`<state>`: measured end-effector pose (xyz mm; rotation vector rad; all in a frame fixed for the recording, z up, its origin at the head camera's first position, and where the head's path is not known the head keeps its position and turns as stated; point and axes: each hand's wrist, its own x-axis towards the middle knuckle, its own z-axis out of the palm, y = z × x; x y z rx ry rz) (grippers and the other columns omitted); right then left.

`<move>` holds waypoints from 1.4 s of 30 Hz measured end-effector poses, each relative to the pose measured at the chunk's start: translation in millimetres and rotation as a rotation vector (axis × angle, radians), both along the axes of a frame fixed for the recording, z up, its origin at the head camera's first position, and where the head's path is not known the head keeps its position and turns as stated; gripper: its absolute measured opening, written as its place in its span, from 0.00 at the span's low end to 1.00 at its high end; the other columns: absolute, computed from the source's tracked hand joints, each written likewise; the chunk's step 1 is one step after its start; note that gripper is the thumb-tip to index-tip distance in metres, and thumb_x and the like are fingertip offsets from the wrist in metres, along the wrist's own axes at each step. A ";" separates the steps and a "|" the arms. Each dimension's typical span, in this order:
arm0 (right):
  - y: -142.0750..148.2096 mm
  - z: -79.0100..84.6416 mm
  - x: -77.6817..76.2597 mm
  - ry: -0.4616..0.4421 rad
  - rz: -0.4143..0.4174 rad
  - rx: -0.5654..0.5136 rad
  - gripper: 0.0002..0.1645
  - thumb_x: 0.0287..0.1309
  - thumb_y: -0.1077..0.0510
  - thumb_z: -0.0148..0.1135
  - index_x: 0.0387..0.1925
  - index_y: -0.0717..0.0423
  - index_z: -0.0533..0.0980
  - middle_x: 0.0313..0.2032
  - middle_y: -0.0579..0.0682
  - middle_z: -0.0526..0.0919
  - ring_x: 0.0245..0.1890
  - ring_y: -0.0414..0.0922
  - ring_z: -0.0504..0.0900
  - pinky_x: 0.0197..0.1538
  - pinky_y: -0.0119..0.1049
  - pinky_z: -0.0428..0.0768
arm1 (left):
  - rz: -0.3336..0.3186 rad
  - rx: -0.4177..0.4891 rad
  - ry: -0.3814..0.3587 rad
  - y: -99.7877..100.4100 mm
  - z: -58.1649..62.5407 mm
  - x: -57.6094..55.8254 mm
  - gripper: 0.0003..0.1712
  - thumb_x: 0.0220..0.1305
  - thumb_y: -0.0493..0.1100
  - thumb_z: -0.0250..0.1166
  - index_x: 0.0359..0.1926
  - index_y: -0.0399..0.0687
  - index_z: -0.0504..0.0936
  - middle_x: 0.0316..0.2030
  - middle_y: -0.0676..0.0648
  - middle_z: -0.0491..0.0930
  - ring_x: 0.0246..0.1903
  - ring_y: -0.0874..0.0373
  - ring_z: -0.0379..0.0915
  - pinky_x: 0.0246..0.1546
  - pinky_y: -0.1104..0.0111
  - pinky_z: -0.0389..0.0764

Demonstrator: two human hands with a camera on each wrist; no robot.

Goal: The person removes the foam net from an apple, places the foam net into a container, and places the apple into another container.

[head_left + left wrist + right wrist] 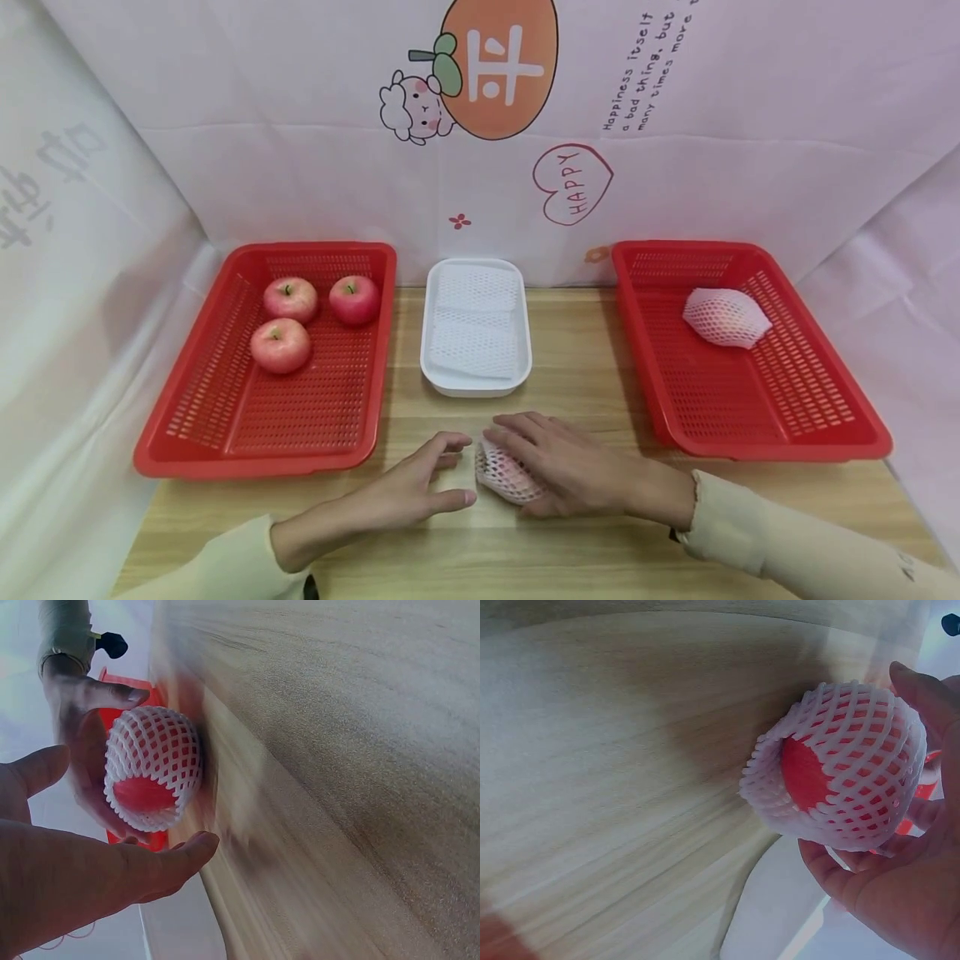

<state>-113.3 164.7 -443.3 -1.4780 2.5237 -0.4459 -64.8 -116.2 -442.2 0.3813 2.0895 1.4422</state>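
On the wooden table, an apple in a white foam net (510, 473) lies between the two hands. My right hand (573, 467) grips it from the right, thumb on the near side and fingers over the far side. In the right wrist view the net (862, 757) covers most of the apple, and red skin (804, 776) shows through its open end. My left hand (412, 487) is just left of the netted apple, fingers and thumb spread apart with nothing between them. The left wrist view shows a gap between this hand (112, 862) and the netted apple (154, 761).
A red basket (371, 392) on the left holds three bare apples (281, 345). At the back middle stands a white tray (477, 390) with flat foam nets (476, 321). The red basket (648, 375) on the right holds one netted apple (723, 317). White printed cloth (337, 183) hangs behind.
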 end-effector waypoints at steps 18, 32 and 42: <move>25.0 -25.0 11.5 -0.074 -0.248 -0.243 0.69 0.38 0.39 0.90 0.78 0.55 0.63 0.66 0.51 0.78 0.64 0.48 0.80 0.64 0.51 0.82 | 0.150 0.074 0.042 4.4 -2.8 -2.8 0.30 0.73 0.41 0.68 0.69 0.35 0.70 0.69 0.31 0.70 0.68 0.32 0.71 0.71 0.44 0.72; 18.8 -45.7 15.3 -0.143 -0.291 -0.347 0.73 0.33 0.43 0.93 0.78 0.59 0.61 0.67 0.51 0.77 0.64 0.49 0.80 0.66 0.51 0.82 | 0.140 0.101 0.039 5.9 -6.2 0.1 0.32 0.72 0.40 0.68 0.70 0.32 0.68 0.70 0.28 0.68 0.69 0.28 0.68 0.72 0.41 0.70; 15.1 -50.4 16.8 -0.176 -0.335 -0.377 0.67 0.37 0.45 0.91 0.76 0.57 0.65 0.67 0.48 0.77 0.63 0.46 0.80 0.65 0.50 0.82 | 0.143 0.080 0.044 5.7 -10.4 -0.6 0.33 0.73 0.42 0.69 0.71 0.33 0.67 0.71 0.29 0.68 0.70 0.29 0.68 0.73 0.42 0.69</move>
